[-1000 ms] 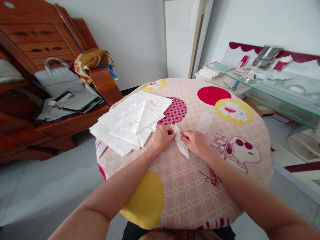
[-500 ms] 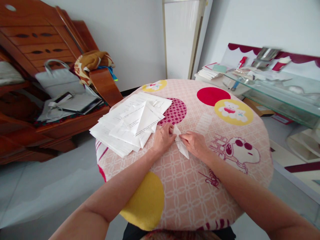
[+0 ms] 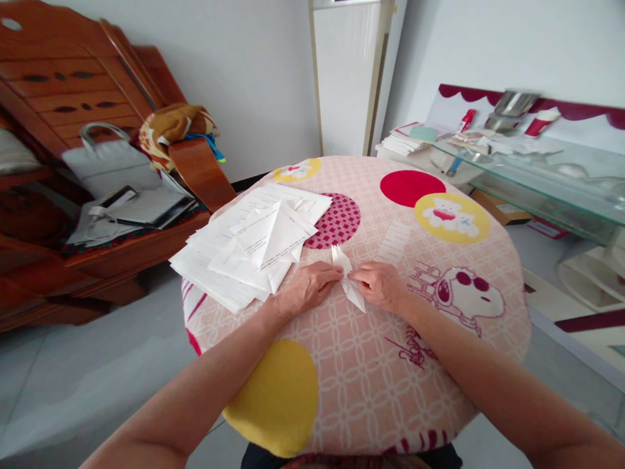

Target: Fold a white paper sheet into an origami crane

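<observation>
A small piece of folded white paper (image 3: 352, 292), narrow and pointed at both ends, lies slanted on the patterned tablecloth (image 3: 342, 365). From its left side my left hand (image 3: 311, 286) pinches the middle of it with the fingertips. On the opposite side my right hand (image 3: 381, 285) is closed, thumb and forefinger on the paper's edge. The fingers hide part of the folds. Just beyond my left hand is a pile of printed white sheets (image 3: 205, 260), topped by a folded paper triangle (image 3: 283, 236).
At the left stands a wooden bench (image 3: 122, 257) with a grey bag (image 3: 102, 159) and a brown cloth (image 3: 178, 124) on it. A glass-topped shelf (image 3: 527, 185) holding metal bowls (image 3: 512, 107) is at the right. Behind the table rises a white cabinet (image 3: 346, 78).
My left hand has turned flatter and shifted slightly left and down along the paper. More of the paper's far tip shows, split into points. My right hand stays nearly in place.
</observation>
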